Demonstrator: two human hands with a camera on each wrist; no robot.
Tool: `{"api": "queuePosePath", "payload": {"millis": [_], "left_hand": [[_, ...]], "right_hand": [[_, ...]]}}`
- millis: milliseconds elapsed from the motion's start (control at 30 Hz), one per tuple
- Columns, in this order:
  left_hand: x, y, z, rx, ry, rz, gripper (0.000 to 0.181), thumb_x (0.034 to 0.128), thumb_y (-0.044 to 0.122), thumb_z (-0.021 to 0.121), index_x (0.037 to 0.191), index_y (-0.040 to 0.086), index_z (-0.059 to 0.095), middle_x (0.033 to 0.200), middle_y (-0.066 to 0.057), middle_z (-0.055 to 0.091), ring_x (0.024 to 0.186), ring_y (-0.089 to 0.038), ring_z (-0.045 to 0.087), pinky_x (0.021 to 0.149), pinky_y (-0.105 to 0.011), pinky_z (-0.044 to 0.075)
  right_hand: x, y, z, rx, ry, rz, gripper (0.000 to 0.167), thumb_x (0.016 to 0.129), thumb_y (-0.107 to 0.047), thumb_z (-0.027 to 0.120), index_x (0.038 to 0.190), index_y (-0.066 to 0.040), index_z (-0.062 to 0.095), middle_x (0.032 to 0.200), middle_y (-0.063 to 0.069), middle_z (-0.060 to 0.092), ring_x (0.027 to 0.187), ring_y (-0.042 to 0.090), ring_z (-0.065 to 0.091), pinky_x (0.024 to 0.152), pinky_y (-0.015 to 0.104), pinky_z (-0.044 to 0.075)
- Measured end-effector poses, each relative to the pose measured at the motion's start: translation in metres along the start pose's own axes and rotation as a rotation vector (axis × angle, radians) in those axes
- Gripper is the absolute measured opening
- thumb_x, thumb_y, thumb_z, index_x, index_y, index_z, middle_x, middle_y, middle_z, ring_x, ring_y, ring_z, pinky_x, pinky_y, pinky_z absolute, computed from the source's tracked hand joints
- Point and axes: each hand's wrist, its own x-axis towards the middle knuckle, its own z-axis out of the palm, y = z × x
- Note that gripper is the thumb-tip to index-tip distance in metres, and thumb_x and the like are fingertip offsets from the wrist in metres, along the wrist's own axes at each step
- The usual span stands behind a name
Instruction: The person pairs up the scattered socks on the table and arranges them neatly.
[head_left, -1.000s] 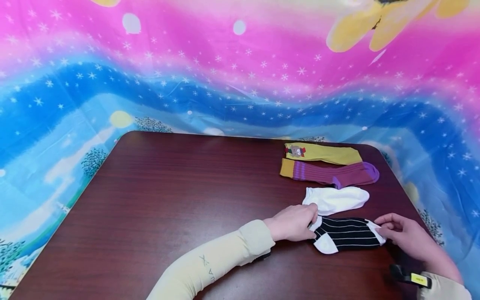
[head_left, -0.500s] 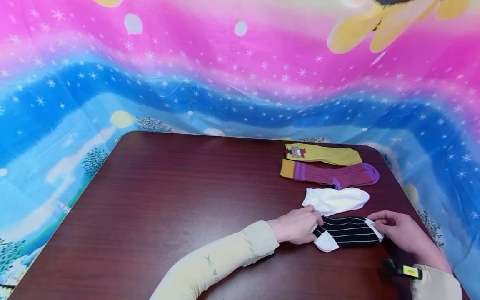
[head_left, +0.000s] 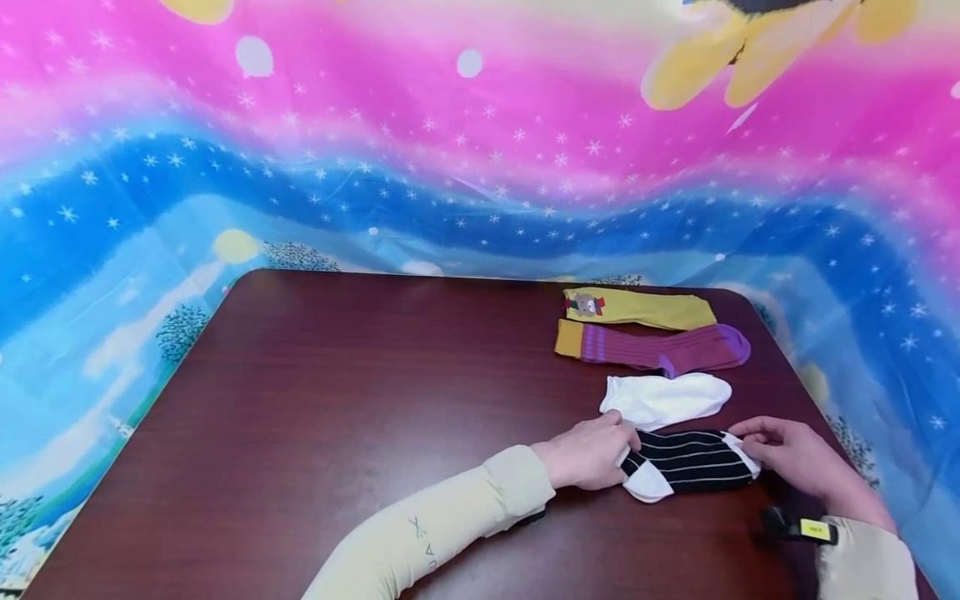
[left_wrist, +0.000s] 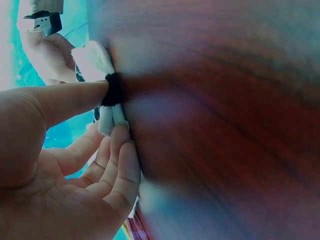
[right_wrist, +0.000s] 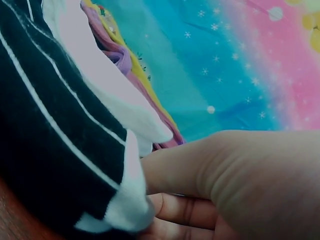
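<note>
A black sock with thin white stripes and a white heel and toe lies on the table, its cuff to the left. At the cuff, the left hand pinches the opening; the left wrist view shows the thumb against the dark and white edge. The right hand pinches the white toe between thumb and fingers. Just beyond the black sock lies a white sock, close to the left fingers.
Farther back are a purple sock with a yellow cuff and a yellow sock with a bear picture. The dark wooden table meets a colourful printed cloth behind and at the sides.
The right hand has moved slightly left and away from the wearer with the toe. The left hand has edged right over the cuff. The other socks keep their places.
</note>
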Motion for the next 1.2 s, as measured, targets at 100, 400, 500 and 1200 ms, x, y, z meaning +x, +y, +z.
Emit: {"api": "queuePosePath", "payload": {"millis": [100,400,500,1200], "left_hand": [[0.001,-0.001,-0.003,-0.002,0.017,0.003,0.037,0.0883,0.025,0.079,0.124,0.023,0.069,0.110,0.008,0.054,0.088,-0.004,0.054,0.081,-0.012,0.041],[-0.004,-0.015,-0.020,0.053,0.099,0.052,0.044,0.0927,0.043,0.073,0.133,0.025,0.064,0.115,0.010,0.057,0.100,-0.006,0.055,0.088,-0.020,0.044],[-0.005,-0.029,-0.038,0.038,0.188,0.078,0.051,0.0973,0.046,0.066,0.141,0.021,0.059,0.128,0.005,0.059,0.114,-0.010,0.055,0.096,-0.028,0.044],[-0.035,-0.209,-0.144,0.352,0.554,-0.278,0.091,0.0948,0.078,0.038,0.164,0.023,0.020,0.170,-0.002,0.007,0.154,-0.024,0.006,0.121,-0.049,0.008]], "right_hand": [[0.002,-0.001,-0.003,0.031,0.003,0.009,0.029,0.101,-0.011,0.063,0.122,0.009,0.064,0.094,0.007,0.068,0.075,0.018,0.054,0.062,0.029,0.049],[0.001,-0.005,-0.005,0.058,0.107,0.048,0.055,0.105,-0.040,0.057,0.133,0.008,0.058,0.112,0.023,0.068,0.087,0.027,0.065,0.068,0.036,0.053],[0.006,-0.015,-0.008,0.016,0.242,0.019,0.059,0.106,-0.044,0.052,0.135,0.006,0.057,0.124,0.032,0.061,0.104,0.044,0.061,0.081,0.054,0.050],[0.121,-0.171,-0.005,-0.141,0.501,-0.278,0.079,0.103,-0.059,0.046,0.162,-0.011,0.025,0.166,0.018,0.019,0.150,0.043,0.016,0.113,0.068,0.014]]}}
